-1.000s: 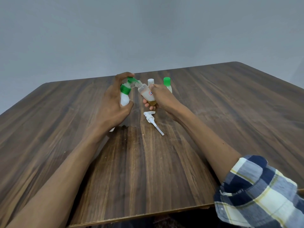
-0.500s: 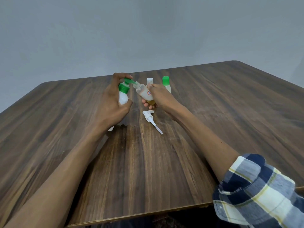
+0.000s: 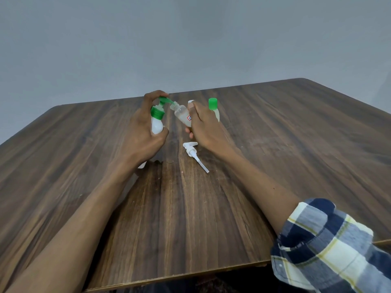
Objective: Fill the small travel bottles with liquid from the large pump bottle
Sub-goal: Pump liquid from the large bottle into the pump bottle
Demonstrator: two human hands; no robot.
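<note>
My left hand (image 3: 139, 132) wraps around a white pump bottle (image 3: 157, 123) with a green collar, and its fingers rest on top of the green pump head (image 3: 164, 100). The green spout reaches over the open neck of a small clear travel bottle (image 3: 182, 114), which my right hand (image 3: 206, 127) holds tilted toward the spout. That small bottle has amber liquid low inside and a red and blue label. A second small bottle with a green cap (image 3: 213, 108) stands just behind my right hand. A white cap (image 3: 190, 101) peeks out above my right fingers.
A loose white pump top with a dip tube (image 3: 193, 154) lies on the dark wooden table (image 3: 275, 144) just in front of my right hand. The table's near edge runs along the bottom, and a grey wall is behind.
The pump head and spout sit a little lower than before. Both hands hold the same grips and have hardly moved over the table.
</note>
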